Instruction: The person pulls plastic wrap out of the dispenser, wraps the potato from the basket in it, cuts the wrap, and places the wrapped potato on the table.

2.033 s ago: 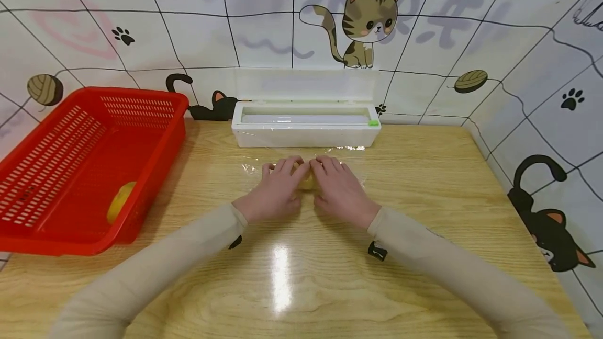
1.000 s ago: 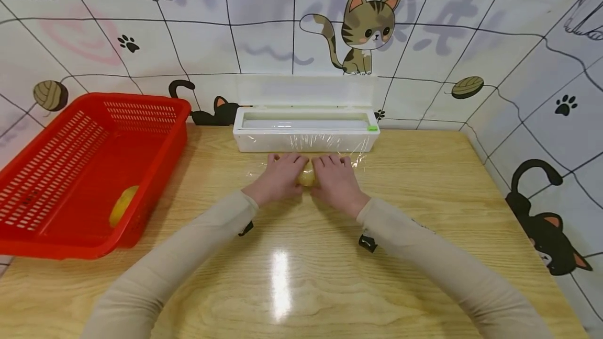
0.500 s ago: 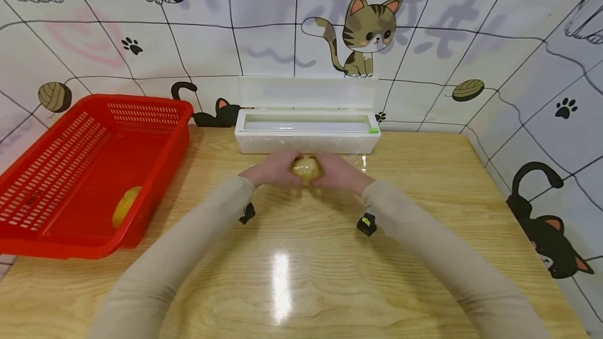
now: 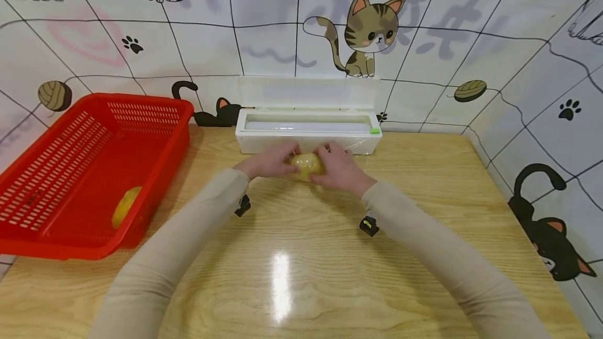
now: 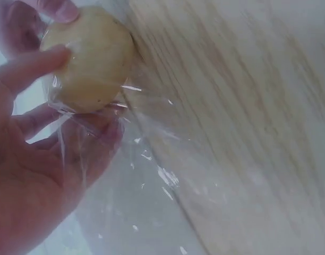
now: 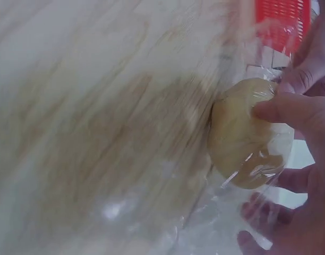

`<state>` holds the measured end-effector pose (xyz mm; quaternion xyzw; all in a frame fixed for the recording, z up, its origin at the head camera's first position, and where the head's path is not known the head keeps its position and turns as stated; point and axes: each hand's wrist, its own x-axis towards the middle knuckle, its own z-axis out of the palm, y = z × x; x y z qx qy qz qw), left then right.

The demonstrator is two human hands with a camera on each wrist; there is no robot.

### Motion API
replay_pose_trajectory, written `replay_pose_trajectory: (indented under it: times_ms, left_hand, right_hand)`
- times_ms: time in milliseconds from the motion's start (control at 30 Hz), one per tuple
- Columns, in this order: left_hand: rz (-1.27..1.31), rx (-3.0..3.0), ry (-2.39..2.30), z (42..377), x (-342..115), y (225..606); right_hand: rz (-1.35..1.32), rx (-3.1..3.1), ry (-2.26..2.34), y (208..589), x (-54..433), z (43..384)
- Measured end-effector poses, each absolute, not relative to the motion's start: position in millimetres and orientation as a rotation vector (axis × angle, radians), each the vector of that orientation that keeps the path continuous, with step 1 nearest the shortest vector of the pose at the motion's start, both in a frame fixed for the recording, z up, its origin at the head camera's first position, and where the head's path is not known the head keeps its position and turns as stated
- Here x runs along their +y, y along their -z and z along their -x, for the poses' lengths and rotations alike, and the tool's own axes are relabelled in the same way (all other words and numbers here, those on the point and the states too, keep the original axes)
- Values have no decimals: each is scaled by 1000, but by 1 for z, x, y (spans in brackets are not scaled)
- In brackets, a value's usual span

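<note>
A pale yellow potato [image 4: 306, 165] is held between both hands at the front of the white cling film box [image 4: 308, 143]. Clear cling film [image 5: 152, 164] covers it tightly and spreads out loose around it. My left hand [image 4: 273, 160] grips the potato from the left, its thumb pressing the near face and its fingers curled behind. From the right, my right hand [image 4: 341, 169] holds the other end with thumb and fingers. In the right wrist view the film lies smooth and shiny over the potato, with some trailing past the fingers.
A red plastic basket [image 4: 179, 140] stands at the left with another yellow, potato-like item [image 4: 126, 206] inside. The film box has its lid [image 4: 308, 93] raised and a green slider [image 4: 374, 131] at its right end. Cat-patterned walls border the wooden table [image 4: 424, 182].
Both hands drew together round the potato and rolled it in the film towards the box. More of the wrapped potato shows between them now. The basket stays in place.
</note>
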<state>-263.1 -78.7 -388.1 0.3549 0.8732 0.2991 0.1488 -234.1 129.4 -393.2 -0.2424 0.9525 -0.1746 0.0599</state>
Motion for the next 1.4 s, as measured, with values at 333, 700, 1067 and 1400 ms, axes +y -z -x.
replay_pose_trajectory:
  times_ms: [333,700,1067,1400]
  left_hand:
    - [-1001,2644,-698,262,-74,387]
    - [-873,2785,-679,260,-70,390]
    - [-818,2989,-380,258,-69,390]
    - [-897,3047,-269,251,-74,386]
  right_hand:
    - [833,3004,135,390,128,234]
    - [829,3061,192,396,131,237]
    - [779,3129,197,395,129,239]
    - [751,3101,220,396,132,237]
